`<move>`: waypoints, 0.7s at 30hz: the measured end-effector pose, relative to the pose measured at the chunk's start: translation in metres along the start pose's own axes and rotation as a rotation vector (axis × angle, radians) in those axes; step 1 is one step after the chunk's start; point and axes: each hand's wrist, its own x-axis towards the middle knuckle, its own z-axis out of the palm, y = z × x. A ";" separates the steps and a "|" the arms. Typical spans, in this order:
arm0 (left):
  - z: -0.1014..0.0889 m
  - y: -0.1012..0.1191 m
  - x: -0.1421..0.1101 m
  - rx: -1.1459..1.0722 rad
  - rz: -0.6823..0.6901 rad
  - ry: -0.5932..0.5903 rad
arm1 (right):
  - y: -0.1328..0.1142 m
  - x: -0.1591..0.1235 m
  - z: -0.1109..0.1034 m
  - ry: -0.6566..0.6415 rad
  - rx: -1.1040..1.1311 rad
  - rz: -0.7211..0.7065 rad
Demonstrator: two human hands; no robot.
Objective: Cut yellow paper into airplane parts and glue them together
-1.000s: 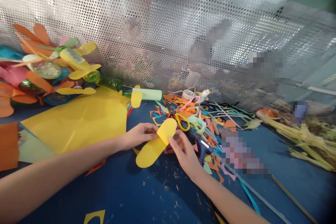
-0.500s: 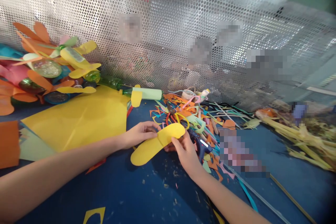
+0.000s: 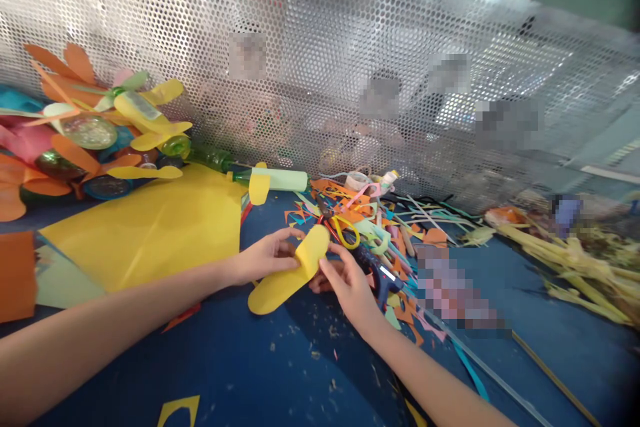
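A yellow paper strip with rounded ends (image 3: 280, 288) is held between both hands above the blue table (image 3: 250, 360). My left hand (image 3: 269, 257) pinches it near its middle. The fingers of my right hand (image 3: 347, 283) grip its upper end, which bends up and over toward the left hand. Just beyond the hands lie scissors with yellow and red handles (image 3: 346, 230). A dark blue glue gun (image 3: 384, 277) rests right beside my right hand.
Large yellow paper (image 3: 165, 227) lies left, below a pile of bottles with paper petals (image 3: 145, 113). Coloured scraps (image 3: 395, 240) spread behind the hands. Dried husks (image 3: 565, 253) lie right. A perforated metal screen (image 3: 310, 47) stands at the back, with people blurred behind it.
The paper strip's upper end has been bent up and leftward by my right hand, so it looks shorter now. My left hand stays almost in place.
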 end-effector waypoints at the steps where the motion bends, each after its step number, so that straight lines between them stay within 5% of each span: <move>1: 0.000 0.000 0.000 0.012 0.013 -0.015 | -0.002 -0.001 0.001 -0.021 -0.006 0.004; 8: -0.003 0.005 0.002 0.245 -0.006 -0.146 | -0.001 -0.011 0.003 -0.041 -0.060 -0.046; 21: -0.024 0.036 0.002 0.590 -0.042 -0.031 | 0.005 -0.010 0.001 0.032 -0.273 -0.031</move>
